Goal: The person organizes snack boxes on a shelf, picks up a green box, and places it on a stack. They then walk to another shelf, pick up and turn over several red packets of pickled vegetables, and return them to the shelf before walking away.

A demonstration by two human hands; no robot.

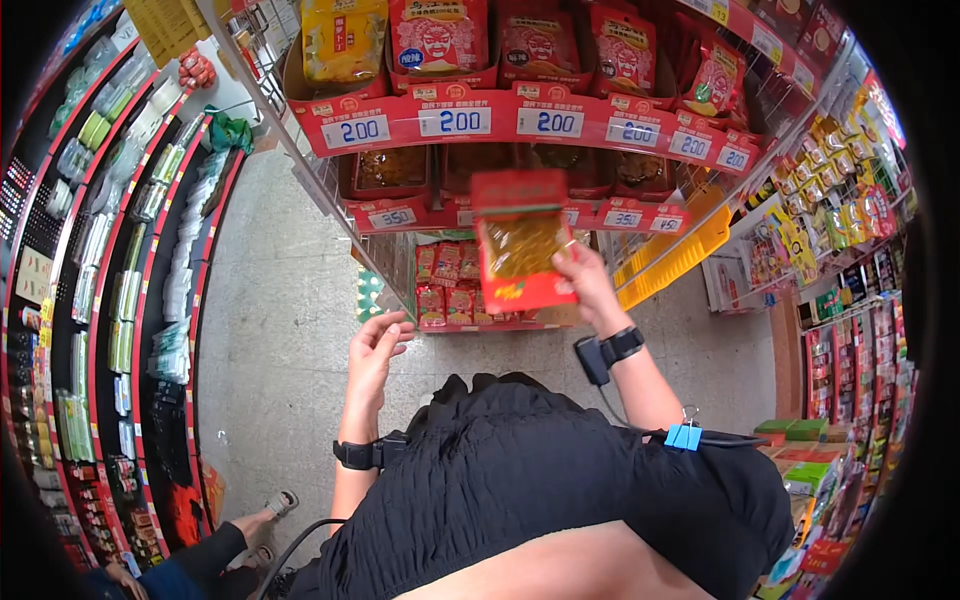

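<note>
My right hand point(589, 281) grips the right edge of a red packet point(525, 244) with a clear window showing yellowish-brown food inside. The packet is a little blurred and hangs in front of a display rack's middle shelf point(390, 216), hiding part of it. My left hand point(379, 345) holds nothing; its fingers are partly bent and apart, near the rack's lower left corner. On the upper shelf point(480, 124) stand red food pouches point(441, 37) and a yellow pouch point(343, 41) in cardboard trays. Small red packets point(448, 300) fill the bottom shelf.
Long shelves of packaged goods point(131, 300) curve along the left. A yellow plastic basket point(675, 259) sits at the rack's right side. Hanging snack packets point(832, 187) line the far right. At the lower left, another person's sandaled foot point(281, 504) rests on the tiled floor point(270, 360).
</note>
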